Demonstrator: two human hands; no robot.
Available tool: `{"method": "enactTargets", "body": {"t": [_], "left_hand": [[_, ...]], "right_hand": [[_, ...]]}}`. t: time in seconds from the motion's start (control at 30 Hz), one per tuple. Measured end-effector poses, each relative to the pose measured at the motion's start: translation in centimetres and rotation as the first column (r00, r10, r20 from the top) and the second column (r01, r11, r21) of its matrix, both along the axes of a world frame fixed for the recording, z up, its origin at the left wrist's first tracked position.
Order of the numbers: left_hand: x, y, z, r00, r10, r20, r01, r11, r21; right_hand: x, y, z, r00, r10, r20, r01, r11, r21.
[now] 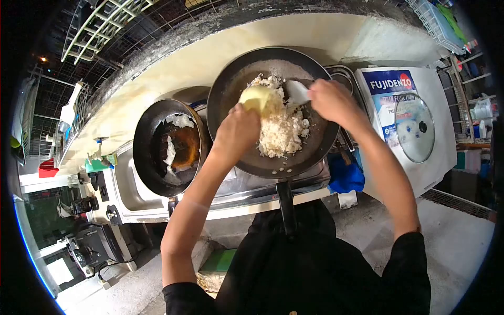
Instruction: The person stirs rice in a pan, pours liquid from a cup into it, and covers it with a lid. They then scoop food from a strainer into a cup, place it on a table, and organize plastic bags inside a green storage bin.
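Note:
A heap of white rice point(286, 135) lies in a large dark frying pan point(239, 71) on the stove. My left hand point(236, 131) grips a pale yellow bowl point(255, 98), which is tipped over the rice and slightly blurred. From the right, my right hand point(332, 100) closes around a white rice paddle point(297, 93) at the edge of the heap, close to the bowl. A few loose grains stick to the pan's near side. The paddle's handle is mostly hidden by my fingers.
Left of the rice pan stands a smaller dark pan point(144, 123) with brown residue and white scraps, beside a steel sink point(123, 173). The large pan's black handle point(286, 207) points toward my body. A glass lid point(415, 128) rests on the white appliance point(441, 105) at right, near a blue cloth point(346, 176).

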State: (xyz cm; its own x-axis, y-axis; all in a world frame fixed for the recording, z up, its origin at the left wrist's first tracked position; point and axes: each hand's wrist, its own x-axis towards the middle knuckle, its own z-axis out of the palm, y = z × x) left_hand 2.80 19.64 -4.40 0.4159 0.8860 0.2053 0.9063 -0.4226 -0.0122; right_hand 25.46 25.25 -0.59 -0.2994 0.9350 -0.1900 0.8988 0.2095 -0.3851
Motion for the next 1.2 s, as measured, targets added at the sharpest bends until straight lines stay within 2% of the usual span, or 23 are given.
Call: {"method": "enactTargets", "body": {"t": [0.03, 0.1, 0.13, 0.17, 0.23, 0.3, 0.37, 0.4, 0.43, 0.5, 0.53, 0.57, 0.67, 0.73, 0.77, 0.83, 0.87, 0.9, 0.97, 1.07, 1.1, 1.17, 1.2], "left_hand": [[-1.0, -0.3, -0.9, 1.0, -0.001, -0.001, 0.001, 1.0, 0.0], [-2.7, -0.6, -3.3, 0.948, -0.187, -0.259, 0.14, 0.972, -0.19], [-1.7, -0.5, -2.2, 0.934, -0.263, -0.242, 0.237, 0.963, -0.13], [-0.4, -0.4, -0.9, 0.933, -0.263, -0.245, 0.239, 0.963, -0.124], [1.4, -0.9, 1.0, 0.983, -0.18, -0.042, 0.161, 0.943, -0.29], [0.4, -1.7, 1.2, 0.989, -0.148, 0.008, 0.144, 0.95, -0.278], [-1.7, -2.8, 1.0, 0.992, -0.075, 0.098, 0.084, 0.992, -0.099], [-2.5, -3.3, 1.9, 0.977, -0.163, -0.135, 0.138, 0.974, -0.181], [-2.5, -3.2, 1.1, 0.977, -0.163, -0.135, 0.137, 0.974, -0.178], [-1.9, -2.7, -2.1, 0.938, -0.335, -0.089, 0.278, 0.881, -0.382], [-0.4, -2.3, -3.3, 0.92, -0.338, -0.197, 0.229, 0.874, -0.429], [1.6, -2.9, -0.2, 0.966, -0.255, -0.048, 0.213, 0.884, -0.417], [1.2, -3.2, 0.8, 0.915, -0.403, -0.025, 0.357, 0.835, -0.419], [-0.5, -4.6, 0.5, 0.891, -0.346, -0.295, 0.286, 0.931, -0.228], [-0.5, -4.0, 0.5, 0.89, -0.348, -0.295, 0.287, 0.93, -0.229], [0.2, -1.4, 1.8, 0.87, -0.488, -0.071, 0.269, 0.589, -0.762], [0.9, -0.6, 0.7, 0.919, -0.384, 0.09, 0.295, 0.519, -0.802], [1.9, 0.2, 0.2, 0.909, -0.383, 0.166, 0.354, 0.493, -0.795], [3.6, 0.3, 3.1, 0.954, -0.297, 0.053, 0.222, 0.571, -0.79], [1.8, 0.6, 6.2, 0.932, -0.341, -0.118, 0.156, 0.676, -0.72], [0.0, 0.9, 5.5, 0.809, -0.52, -0.274, 0.243, 0.72, -0.649], [-1.1, 0.9, 3.3, 0.931, -0.246, -0.269, -0.042, 0.66, -0.75], [-1.3, 1.0, 1.2, 0.972, -0.207, -0.108, 0.035, 0.585, -0.81]], "right_hand": [[1.1, -0.4, 0.7, 0.998, 0.002, 0.069, -0.005, 0.999, 0.045], [1.1, -0.6, -1.5, 0.998, -0.011, 0.068, 0.018, 0.994, -0.108], [-0.3, -1.0, -3.0, 0.996, 0.082, 0.022, -0.074, 0.964, -0.255], [-1.3, -1.8, -5.5, 0.969, 0.237, -0.077, -0.239, 0.971, -0.017], [-3.0, -2.9, -3.2, 0.973, 0.169, -0.157, -0.176, 0.984, -0.03], [-1.3, -2.0, -1.4, 0.988, 0.102, -0.118, -0.119, 0.981, -0.151], [1.8, -1.5, -0.5, 0.999, 0.045, -0.006, -0.046, 0.996, -0.08], [2.5, -1.6, -0.1, 0.998, 0.036, 0.057, -0.028, 0.991, -0.131], [2.8, -1.9, 0.2, 0.992, 0.029, 0.12, -0.007, 0.984, -0.18], [1.4, -2.5, -5.0, 0.982, 0.189, -0.003, -0.186, 0.963, -0.196], [-0.9, -3.8, -4.6, 0.985, 0.166, -0.056, -0.173, 0.972, -0.157], [-2.5, -4.4, -3.5, 0.986, 0.149, -0.077, -0.155, 0.985, -0.077], [-1.1, -3.3, -1.9, 0.992, 0.115, -0.055, -0.119, 0.991, -0.068], [1.1, -2.9, 0.7, 0.998, 0.067, 0.013, -0.066, 0.993, -0.099], [2.0, -2.9, 0.8, 0.994, 0.087, 0.067, -0.076, 0.985, -0.152], [0.8, -2.4, -0.6, 0.903, 0.415, 0.114, -0.366, 0.88, -0.302], [-0.8, -3.2, 0.2, 0.962, 0.263, 0.076, -0.211, 0.89, -0.405], [-1.9, -3.8, -0.6, 0.963, 0.27, -0.02, -0.268, 0.94, -0.211], [-2.9, -3.3, -0.1, 0.99, 0.143, -0.006, -0.142, 0.976, -0.168], [-0.7, -0.5, 3.0, 0.994, 0.092, 0.053, -0.079, 0.977, -0.196], [0.6, 0.2, 3.1, 0.979, 0.168, 0.118, -0.153, 0.98, -0.125], [0.5, 0.4, 4.0, 0.912, 0.229, 0.339, -0.066, 0.9, -0.431], [0.2, 0.2, 2.6, 0.961, 0.168, 0.221, -0.022, 0.84, -0.543]]}}
